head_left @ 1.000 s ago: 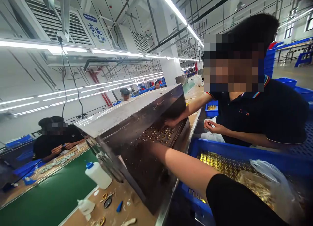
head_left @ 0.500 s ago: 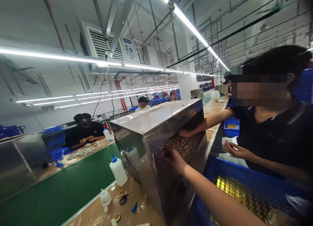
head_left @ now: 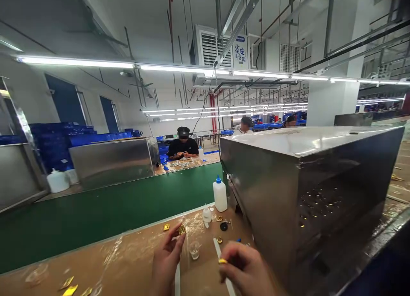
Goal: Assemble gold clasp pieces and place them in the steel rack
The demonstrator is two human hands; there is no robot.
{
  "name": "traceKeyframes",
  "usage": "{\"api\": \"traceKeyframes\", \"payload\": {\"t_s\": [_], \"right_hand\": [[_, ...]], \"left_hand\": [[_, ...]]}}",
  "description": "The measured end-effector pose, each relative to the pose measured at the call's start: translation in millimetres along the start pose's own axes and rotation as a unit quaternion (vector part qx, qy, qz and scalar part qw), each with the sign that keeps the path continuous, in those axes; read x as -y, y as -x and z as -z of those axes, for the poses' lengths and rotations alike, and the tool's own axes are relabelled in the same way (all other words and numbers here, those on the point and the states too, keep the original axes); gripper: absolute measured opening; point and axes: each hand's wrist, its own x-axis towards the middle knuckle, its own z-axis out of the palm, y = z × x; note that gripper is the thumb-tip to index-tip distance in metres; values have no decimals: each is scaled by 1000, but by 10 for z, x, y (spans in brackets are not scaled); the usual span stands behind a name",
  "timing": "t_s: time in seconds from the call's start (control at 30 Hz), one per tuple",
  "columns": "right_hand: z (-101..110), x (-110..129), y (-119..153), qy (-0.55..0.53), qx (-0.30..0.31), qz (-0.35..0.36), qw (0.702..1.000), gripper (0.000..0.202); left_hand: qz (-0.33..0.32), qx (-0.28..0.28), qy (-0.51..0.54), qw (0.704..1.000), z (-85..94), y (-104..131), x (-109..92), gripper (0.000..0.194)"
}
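Observation:
My left hand (head_left: 167, 255) is raised over the brown worktable (head_left: 134, 262), closed in a pinch on a small gold-coloured metal piece (head_left: 182, 230); its exact kind is too small to tell. To its right, my right hand (head_left: 248, 268) is also closed, with a small gold ring (head_left: 222, 261) between thumb and fingers. Between the hands stands a small clear cup (head_left: 194, 250). Just beyond my right hand lie another gold ring (head_left: 219, 240) and a black round lid (head_left: 224, 226). A gold square piece (head_left: 166, 227) lies past my left fingertips.
A large metal box (head_left: 262, 193) with gold bits at its side fills the right. Near it stand a white bottle with a blue cap (head_left: 220, 194) and a small dropper bottle (head_left: 206, 215). Behind runs a green belt (head_left: 121, 210); a co-worker (head_left: 183, 146) sits across it.
The view has swung left, and the nearby co-worker on the right has left it. My right hand has come from the metal box's gold rings to the table. My left hand is now in view.

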Motion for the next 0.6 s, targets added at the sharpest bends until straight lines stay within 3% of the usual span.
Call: {"api": "traceKeyframes", "payload": {"t_s": [0.1,0.2,0.37,0.47,0.6], "right_hand": [[-274,-171,-598,-58,-62,-5,996,53],[-330,-404,-931,-105,-63,-22,992,60],[-287,-652,-953,-173,-4,-74,982,56],[-275,-674,-907,-211,19,-102,972,54],[-299,-685,-911,-248,38,-124,960,51]], "left_hand": [[-5,28,6,1000,11,33,80,77],[-33,8,-4,999,-11,74,54,67],[-48,37,-46,997,-33,84,15,59],[-61,63,-74,993,-21,87,-7,50],[-74,57,-90,992,-42,125,-61,42]]}}
